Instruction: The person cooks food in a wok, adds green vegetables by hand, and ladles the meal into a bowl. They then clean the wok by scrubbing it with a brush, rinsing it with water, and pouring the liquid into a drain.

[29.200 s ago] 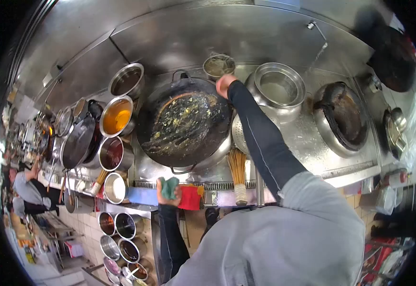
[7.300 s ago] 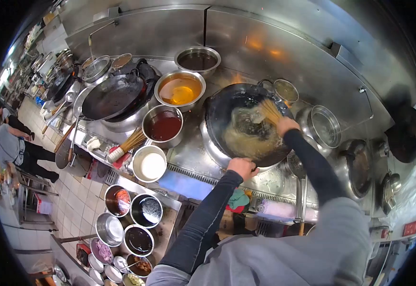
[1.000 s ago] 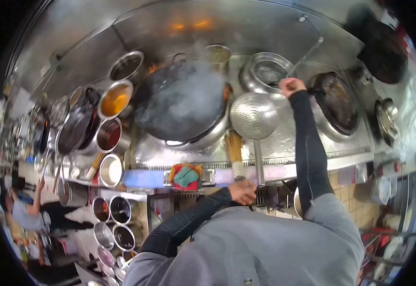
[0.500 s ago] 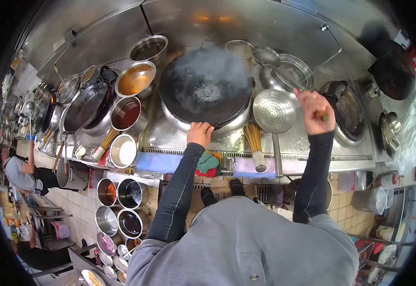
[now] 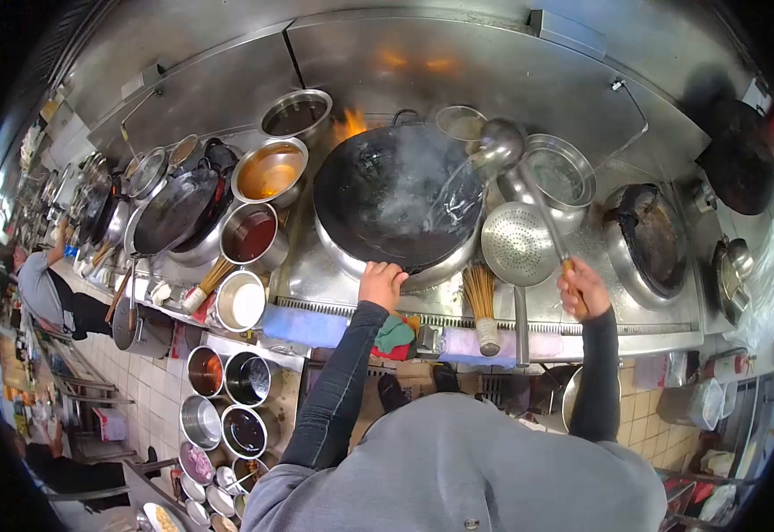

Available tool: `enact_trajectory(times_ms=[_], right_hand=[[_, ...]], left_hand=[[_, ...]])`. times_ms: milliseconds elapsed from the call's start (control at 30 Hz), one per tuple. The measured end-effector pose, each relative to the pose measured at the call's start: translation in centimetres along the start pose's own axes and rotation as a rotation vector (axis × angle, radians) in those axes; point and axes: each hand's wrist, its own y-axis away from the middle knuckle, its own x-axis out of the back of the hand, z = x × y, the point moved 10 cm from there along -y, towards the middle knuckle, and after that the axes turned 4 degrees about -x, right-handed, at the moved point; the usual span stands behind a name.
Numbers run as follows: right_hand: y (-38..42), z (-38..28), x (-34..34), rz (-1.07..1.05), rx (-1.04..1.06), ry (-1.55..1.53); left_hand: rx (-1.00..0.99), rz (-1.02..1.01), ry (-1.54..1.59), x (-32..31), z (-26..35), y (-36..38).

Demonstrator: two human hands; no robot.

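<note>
My left hand [image 5: 383,285] is closed on the near rim of the large black wok [image 5: 347,199], which sits on a steel ring. Steam rises from the wok, and flame shows behind its far left edge. My right hand [image 5: 584,291] grips the wooden end of a long-handled ladle [image 5: 502,142]. The ladle's bowl is tipped over the wok's right edge, and water streams from it into the wok. Just right of the bowl stands a steel basin of water [image 5: 585,189]. Between the wok and my right hand lies a perforated strainer [image 5: 519,246].
Bamboo brushes [image 5: 480,297] lie beside the wok. Left stand a pot of dark red sauce [image 5: 250,235], a bowl of orange liquid [image 5: 270,170] and a second wok [image 5: 174,213]. A burner [image 5: 648,239] is at right. Another person [image 5: 46,288] works at far left.
My right hand has lowered and the ladle has swung up over the wok, now pouring water. The wok looks tilted slightly, with flame now visible behind it. My left hand stays on the rim.
</note>
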Motion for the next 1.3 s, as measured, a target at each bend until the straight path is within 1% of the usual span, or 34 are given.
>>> enact_trajectory(times_ms=[67,133,200,233,267,300,333,367,433,467,500,533,567,633,667,700,767,800,833,933,967,1033,1100,1167,1200,1233,1300], right_hand=[[-4.9,-1.3,7.0,0.372,0.295,0.714],[-8.9,-3.1,10.4,0.916,0.293,1.455],[-14.1,-3.6,13.4,0.895,0.133,1.381],[-18.7,-3.7,16.7,0.898,0.183,1.45],[-20.9,-5.7,19.1,0.895,0.181,1.454],[-24.2,-5.6,20.6,0.543,0.171,0.859],[-24.6,-5.9,19.1,0.356,0.181,0.568],[-24.7,-6.2,17.5,0.188,0.148,0.271],[-20.9,-7.4,11.4,0.041,-0.005,-1.228],[-20.1,-7.4,10.7,0.041,-0.005,-1.224],[-19.1,-7.8,9.9,-0.007,0.035,-1.225],[-18.1,-8.4,9.0,-0.058,0.077,-1.226],[-16.8,-8.6,7.9,-0.054,0.081,-1.223],[-12.9,-10.0,3.8,-0.137,0.107,-1.165],[-11.2,-10.6,1.4,-0.293,0.068,-1.227],[-9.6,-11.1,0.0,-0.286,0.089,-1.231],[-6.0,-12.3,-3.2,-0.298,0.177,-1.213],[-4.3,-12.7,-5.3,-0.35,0.173,-1.25],[-2.9,-12.6,-6.8,-0.335,0.193,-1.255],[0.8,-12.2,-11.2,-0.471,0.191,-1.329],[1.9,-11.8,-12.2,-0.463,0.209,-1.331],[3.7,-10.1,-15.1,-0.474,0.09,-1.405],[4.5,-8.8,-16.0,-0.492,0.119,-1.376],[4.8,-6.5,-16.4,-0.397,0.05,-1.357],[4.7,-5.4,-16.3,-0.367,0.013,-1.286],[4.7,-4.9,-16.1,-0.364,0.026,-1.287],[4.8,-2.1,-16.7,-0.324,-0.133,-1.066]], left_hand=[[0.007,0.004,0.002,0.0,0.2,0.0],[-0.012,0.016,0.009,0.4,0.5,-0.1],[0.004,-0.001,-0.007,0.5,0.6,-0.2],[0.016,-0.023,-0.019,0.4,0.6,-0.1],[0.02,-0.024,-0.017,0.7,0.8,-0.2],[0.039,-0.082,-0.049,0.4,0.8,-0.3],[0.057,-0.137,-0.081,0.3,0.8,-0.5],[0.061,-0.134,-0.079,0.5,0.9,-0.6],[0.049,-0.179,-0.061,0.4,1.2,-0.7],[0.068,-0.232,-0.048,0.2,1.0,-0.7],[0.071,-0.228,-0.045,0.1,0.4,-0.5],[0.023,-0.185,0.01,0.0,-0.1,-0.5],[-0.026,-0.146,0.067,0.0,-0.2,-0.3],[-0.041,-0.122,0.087,0.9,0.4,0.0],[-0.054,-0.096,0.101,1.4,0.7,0.0],[-0.071,-0.103,0.111,1.3,0.9,0.0],[-0.07,-0.026,0.192,1.7,0.8,0.1],[-0.051,-0.043,0.185,1.7,0.7,0.1],[-0.065,-0.057,0.198,1.5,0.8,0.2],[-0.04,-0.054,0.155,1.8,0.6,0.0],[-0.053,-0.062,0.165,1.7,0.7,0.1],[-0.077,-0.064,0.124,1.7,0.5,0.1],[-0.111,-0.064,0.088,1.6,0.4,0.1],[-0.144,-0.06,0.053,1.3,0.1,0.0],[-0.161,-0.075,0.054,1.0,-0.1,-0.1],[-0.178,-0.089,0.057,0.8,-0.1,-0.2],[-0.193,-0.075,0.063,0.8,-0.3,-0.3]])
